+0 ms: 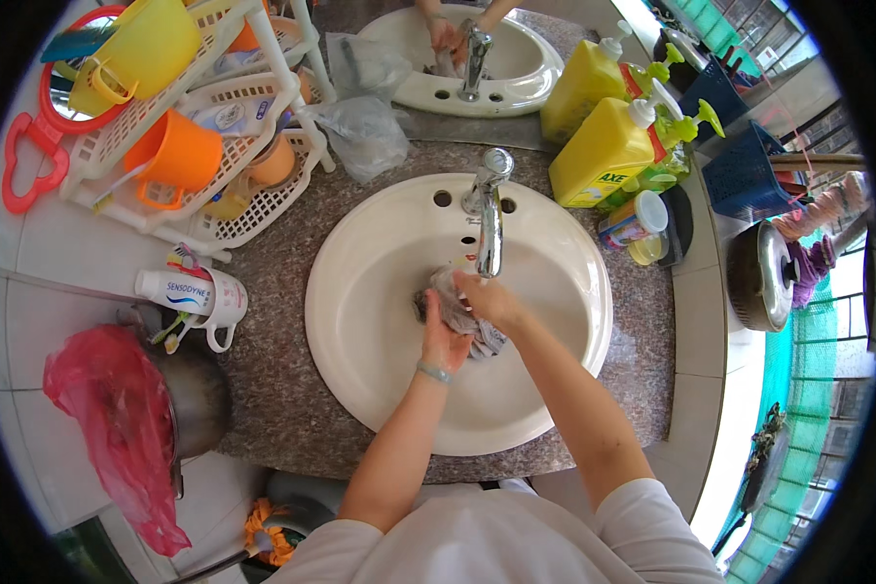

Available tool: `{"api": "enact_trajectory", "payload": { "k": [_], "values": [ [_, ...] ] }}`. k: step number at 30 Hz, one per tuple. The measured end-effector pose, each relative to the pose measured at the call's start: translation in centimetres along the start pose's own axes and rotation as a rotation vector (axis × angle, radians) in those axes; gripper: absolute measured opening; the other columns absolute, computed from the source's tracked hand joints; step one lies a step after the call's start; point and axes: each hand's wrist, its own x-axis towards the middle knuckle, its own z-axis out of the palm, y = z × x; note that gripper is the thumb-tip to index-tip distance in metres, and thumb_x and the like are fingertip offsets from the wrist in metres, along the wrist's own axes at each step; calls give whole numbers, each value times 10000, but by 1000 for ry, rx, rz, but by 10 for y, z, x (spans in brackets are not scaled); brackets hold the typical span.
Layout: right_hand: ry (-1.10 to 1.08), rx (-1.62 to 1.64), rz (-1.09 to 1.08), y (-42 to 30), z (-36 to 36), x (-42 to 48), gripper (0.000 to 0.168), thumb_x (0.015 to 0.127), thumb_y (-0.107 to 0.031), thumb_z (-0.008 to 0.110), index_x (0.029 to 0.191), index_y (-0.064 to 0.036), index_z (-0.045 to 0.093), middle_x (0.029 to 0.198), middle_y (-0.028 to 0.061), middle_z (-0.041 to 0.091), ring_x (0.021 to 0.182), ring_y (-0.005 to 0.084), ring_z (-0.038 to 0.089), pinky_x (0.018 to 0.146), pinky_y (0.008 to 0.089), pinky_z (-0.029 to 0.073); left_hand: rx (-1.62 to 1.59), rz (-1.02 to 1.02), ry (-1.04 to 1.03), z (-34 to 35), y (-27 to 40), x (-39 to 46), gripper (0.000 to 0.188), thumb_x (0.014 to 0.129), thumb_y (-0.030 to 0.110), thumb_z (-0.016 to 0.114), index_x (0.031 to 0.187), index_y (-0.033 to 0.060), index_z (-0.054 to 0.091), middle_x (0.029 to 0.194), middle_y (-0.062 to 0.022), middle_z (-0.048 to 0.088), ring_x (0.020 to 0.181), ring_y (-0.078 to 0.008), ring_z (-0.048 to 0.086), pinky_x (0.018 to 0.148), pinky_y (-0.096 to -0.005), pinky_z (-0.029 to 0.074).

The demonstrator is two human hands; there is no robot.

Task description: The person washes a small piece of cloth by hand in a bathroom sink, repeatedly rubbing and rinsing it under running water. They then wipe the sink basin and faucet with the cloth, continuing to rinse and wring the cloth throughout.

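Observation:
A wet, bunched grey cloth (458, 306) lies in the bowl of a white oval washbasin (379, 394), below a chrome tap (490, 219). My left hand (443, 339) cups the cloth from its lower left, palm turned up, a pale band around the wrist. My right hand (486, 298) grips the cloth from the upper right, just under the tap's spout, its fingers curled into the fabric. Part of the cloth hangs down to the right of my left palm. Whether water is running cannot be told.
Left of the basin are a white mug (226, 303) with toothpaste and toothbrushes, a white rack (270, 95) with an orange cup (182, 157), and a metal pot (197, 398) beside a red plastic bag (117, 416). Yellow pump bottles (602, 153) and a lidded tub (633, 219) stand back right. A mirror is behind.

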Motion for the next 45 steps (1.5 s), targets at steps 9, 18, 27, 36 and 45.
{"api": "enact_trajectory", "payload": {
  "k": [9,18,27,36,45],
  "values": [
    [-20,89,-204,26,-67,-41,307,826,-206,569,1046,3,528,950,20,536,807,69,488,687,220,402,798,-107,-90,39,-5,50,206,698,1,547,902,23,525,823,-67,573,723,-162,558,640,-301,451],
    [45,404,-143,17,-68,-41,282,859,-265,505,1015,-30,513,855,9,562,792,84,498,727,250,398,1218,-76,94,45,41,19,194,659,47,566,830,-43,546,717,-66,544,631,-149,542,521,-270,439],
    [60,342,-320,-44,-102,-90,307,852,-269,519,1025,-16,495,902,26,556,787,87,513,720,216,410,1213,116,-86,71,103,-40,167,664,-12,465,770,-20,594,699,-21,573,602,-84,508,551,-225,399],
    [-16,-312,-559,-138,-128,-135,393,731,-143,636,1029,51,471,887,101,568,837,139,530,752,262,427,1483,452,-335,197,102,-100,212,857,170,486,777,-11,561,667,43,520,581,-21,406,502,-194,346],
    [113,-606,-530,-189,-124,-156,403,715,-217,654,1010,4,490,855,128,571,801,229,558,729,322,433,2001,514,-202,208,113,-100,188,806,163,560,827,-24,547,719,0,546,637,-65,478,584,-225,406]
  ]
}}
